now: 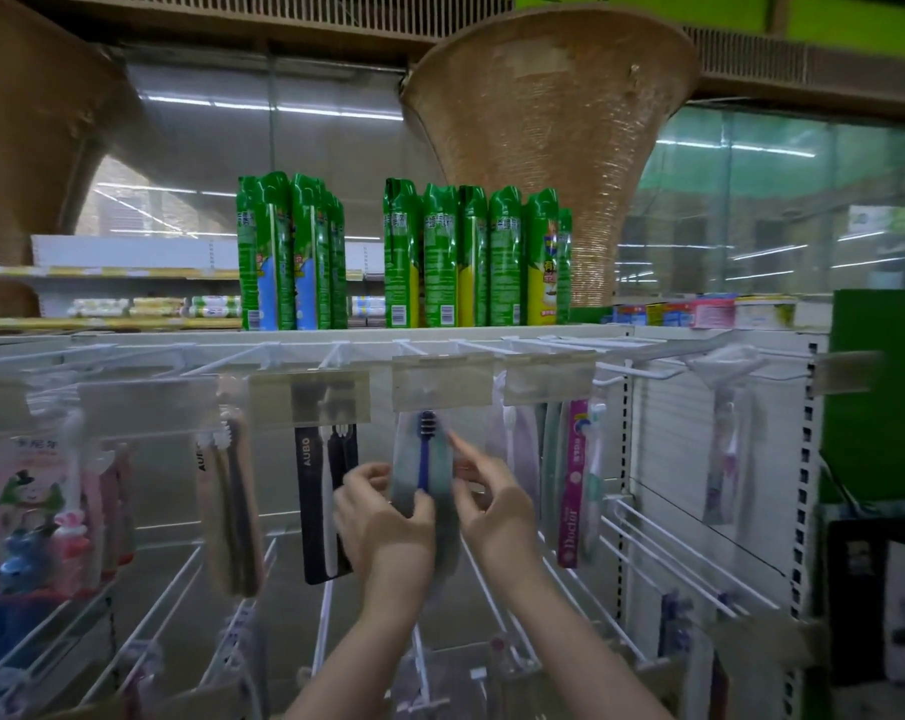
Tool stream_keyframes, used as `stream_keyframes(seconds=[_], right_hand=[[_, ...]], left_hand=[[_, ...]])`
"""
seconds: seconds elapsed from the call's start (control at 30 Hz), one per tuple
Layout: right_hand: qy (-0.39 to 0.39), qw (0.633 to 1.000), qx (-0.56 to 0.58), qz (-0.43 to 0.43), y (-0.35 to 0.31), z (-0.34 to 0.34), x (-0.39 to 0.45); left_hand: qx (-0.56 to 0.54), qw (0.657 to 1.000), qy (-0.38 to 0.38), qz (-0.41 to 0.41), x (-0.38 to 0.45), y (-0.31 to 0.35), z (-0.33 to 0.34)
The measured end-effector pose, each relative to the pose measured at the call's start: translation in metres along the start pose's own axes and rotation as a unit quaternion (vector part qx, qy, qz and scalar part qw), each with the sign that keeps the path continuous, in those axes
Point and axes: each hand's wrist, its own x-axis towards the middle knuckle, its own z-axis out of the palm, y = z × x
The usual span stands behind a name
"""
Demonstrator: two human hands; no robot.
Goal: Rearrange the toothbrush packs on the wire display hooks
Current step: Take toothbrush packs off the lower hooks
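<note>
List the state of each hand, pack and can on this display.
left hand: grips the blue toothbrush pack
right hand: pinches the same pack's right edge
blue toothbrush pack: hanging, held by both hands
black AUBO pack: hanging, untouched
pink Doctor pack: hanging, untouched
green spray cans: upright on top shelf

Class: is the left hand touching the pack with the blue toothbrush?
Touching. The head view shows the left hand gripping the blue toothbrush pack, its thumb lying over the pack's front.
</note>
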Motion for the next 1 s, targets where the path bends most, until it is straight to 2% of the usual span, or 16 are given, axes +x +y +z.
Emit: stream_keyframes(seconds=[0.07, 0.1, 0.17, 0.23, 0.33, 0.5, 0.63, 0.8, 1.0], right_hand=[[0.021, 1.0, -0.004, 0.002, 0.005, -0.009, -0.005], [0.033, 0.999, 0.0, 0.0, 0.007, -0.015, -0.007], [0.056, 0.998, 0.012, -0.001, 0.011, -0.029, -0.009], [0.085, 0.996, 0.024, 0.003, 0.017, -0.045, -0.007], [0.129, 0.991, 0.036, 0.01, 0.027, -0.073, -0.003], [0.18, 0.983, 0.044, 0.014, 0.038, -0.116, 0.008], [0.139, 0.988, 0.028, 0.059, 0.059, -0.138, 0.021], [0.02, 0.995, 0.077, 0.062, 0.07, -0.155, 0.025], [-0.018, 0.992, 0.12, 0.046, 0.077, -0.166, 0.028]], left_hand=[[0.002, 0.997, 0.061, 0.047, -0.01, 0.007, 0.0], [-0.016, 0.996, 0.062, 0.068, -0.014, 0.01, 0.003], [-0.072, 0.993, 0.018, 0.096, -0.022, 0.013, 0.011], [-0.119, 0.987, -0.059, 0.095, -0.029, 0.019, 0.022], [-0.132, 0.974, -0.159, 0.088, -0.04, 0.032, 0.045], [-0.146, 0.971, -0.181, 0.062, -0.053, 0.049, 0.092], [-0.141, 0.973, -0.179, 0.026, -0.059, 0.05, 0.13], [-0.122, 0.982, -0.145, 0.015, -0.064, 0.046, 0.154], [-0.148, 0.979, -0.138, 0.023, -0.065, 0.051, 0.155]])
